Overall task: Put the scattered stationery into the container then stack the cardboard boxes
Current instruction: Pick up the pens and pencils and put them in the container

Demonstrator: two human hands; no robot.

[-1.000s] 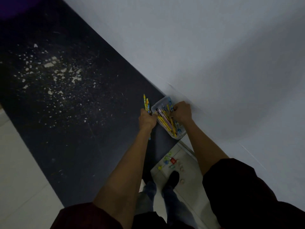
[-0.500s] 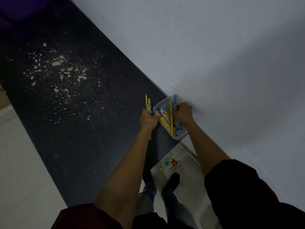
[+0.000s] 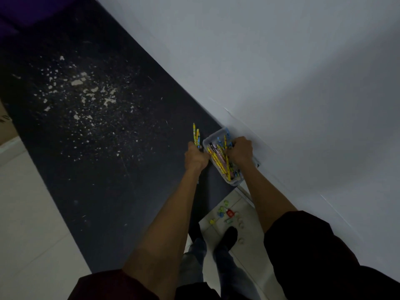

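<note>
- Seen from the head camera, a dark counter [image 3: 112, 161] runs slantwise along a pale wall [image 3: 281, 83], its top speckled with white flecks [image 3: 86, 94].
- A clear tub [image 3: 234, 183] sits on the counter's near right corner, hard against the wall.
- The tub holds pencils [image 3: 217, 162], mostly yellow with some blue, lying lengthwise inside.
- The right hand [image 3: 239, 150] is over the tub's far end with its knuckles up. Its fingers are curled down among the pencils and closed round a few, whose tips poke out past the fingers towards the wall.
- The left hand [image 3: 195, 158] is just beside the tub's left wall, touching or nearly touching it. It is fisted round a small bunch [image 3: 195, 135] of yellow-and-blue pencils.
- The bunch stands up out of the fist, points away from the person, above the counter and outside the tub.
- Both forearms are bare and reach forward from dark red sleeves [image 3: 303, 245].
- Past the counter's near end lies a pale tiled floor [image 3: 32, 213].
- Small bits [image 3: 221, 210] lie scattered on the tiles there: green, blue and yellow pieces, a red one [image 3: 229, 212], and some pale rings. They are too small to name.
- The person's dark shoe [image 3: 229, 234] is planted just beside that scatter.
- At the far left edge a brown box [image 3: 4, 128] shows only as a corner with some print on it.
- A purple shape [image 3: 23, 9] fills the top left corner, too dim to make out.
</note>
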